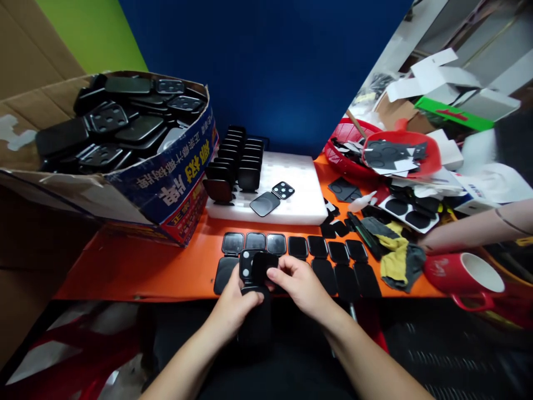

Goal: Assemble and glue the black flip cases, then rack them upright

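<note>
My left hand [234,308] grips a hinged black two-panel case [246,264], its thumb on the lower panel. Grey round discs show on the case's upper panel. Between thumb and fingers, my right hand [302,283] pinches a square black pad [264,269], which covers the right part of that panel. I cannot tell whether the pad touches it. Behind my hands, several opened black cases [297,246] lie in a row along the orange table [166,272].
At left stands a cardboard box [183,186] heaped with black cases. A white foam block [306,205] carries upright black cases [249,176] and one opened case [266,204]. Rightward are a red basket [343,133], red dustpan [434,153], cloth gloves [393,253] and red mug [447,272].
</note>
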`<action>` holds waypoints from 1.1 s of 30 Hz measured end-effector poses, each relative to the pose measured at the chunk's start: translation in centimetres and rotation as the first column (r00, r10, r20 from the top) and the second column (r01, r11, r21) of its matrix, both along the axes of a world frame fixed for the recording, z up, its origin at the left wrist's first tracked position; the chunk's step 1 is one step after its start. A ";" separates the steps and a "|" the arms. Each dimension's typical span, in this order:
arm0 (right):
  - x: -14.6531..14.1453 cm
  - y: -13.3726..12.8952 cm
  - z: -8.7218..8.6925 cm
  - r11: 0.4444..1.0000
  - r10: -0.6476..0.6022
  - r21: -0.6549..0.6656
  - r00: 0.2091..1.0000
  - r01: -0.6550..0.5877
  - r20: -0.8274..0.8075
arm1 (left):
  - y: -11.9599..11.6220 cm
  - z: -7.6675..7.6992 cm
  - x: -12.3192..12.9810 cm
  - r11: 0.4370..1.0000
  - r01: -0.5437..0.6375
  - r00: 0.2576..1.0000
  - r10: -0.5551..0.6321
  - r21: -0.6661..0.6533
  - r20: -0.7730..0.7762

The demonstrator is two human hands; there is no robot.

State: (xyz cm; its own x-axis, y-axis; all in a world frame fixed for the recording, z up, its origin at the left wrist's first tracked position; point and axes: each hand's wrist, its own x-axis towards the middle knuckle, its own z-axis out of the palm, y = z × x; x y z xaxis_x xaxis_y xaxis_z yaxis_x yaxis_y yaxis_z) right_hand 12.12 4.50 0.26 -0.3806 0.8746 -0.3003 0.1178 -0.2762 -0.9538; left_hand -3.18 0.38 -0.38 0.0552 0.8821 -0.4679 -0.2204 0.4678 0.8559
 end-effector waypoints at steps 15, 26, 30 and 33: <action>-0.4 0.2 0.7 0.992 0.095 0.063 0.981 -0.107 0.167 | -0.7 -1.2 0.4 0.994 0.084 0.995 -0.079 0.074 -0.066; -0.9 0.1 0.5 1.000 0.029 0.003 0.987 -0.030 0.156 | -1.0 -1.1 0.4 0.987 0.092 0.989 -0.076 0.128 -0.126; -0.7 0.3 1.0 0.997 0.080 0.007 0.986 -0.082 0.145 | -1.0 -1.0 0.3 0.986 0.099 0.986 -0.079 0.132 -0.150; -0.6 0.5 1.1 0.994 0.110 -0.031 0.986 -0.107 0.123 | -1.0 -1.1 0.2 0.983 0.112 0.983 -0.088 0.146 -0.164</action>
State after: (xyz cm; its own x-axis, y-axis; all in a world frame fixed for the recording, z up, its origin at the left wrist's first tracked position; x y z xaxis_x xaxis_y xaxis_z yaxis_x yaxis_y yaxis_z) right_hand 11.54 4.98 1.37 -0.4315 0.8220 -0.3716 0.2655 -0.2779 -0.9232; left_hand -3.03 -0.64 -1.49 0.0837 0.9377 -0.3372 -0.0372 0.3411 0.9393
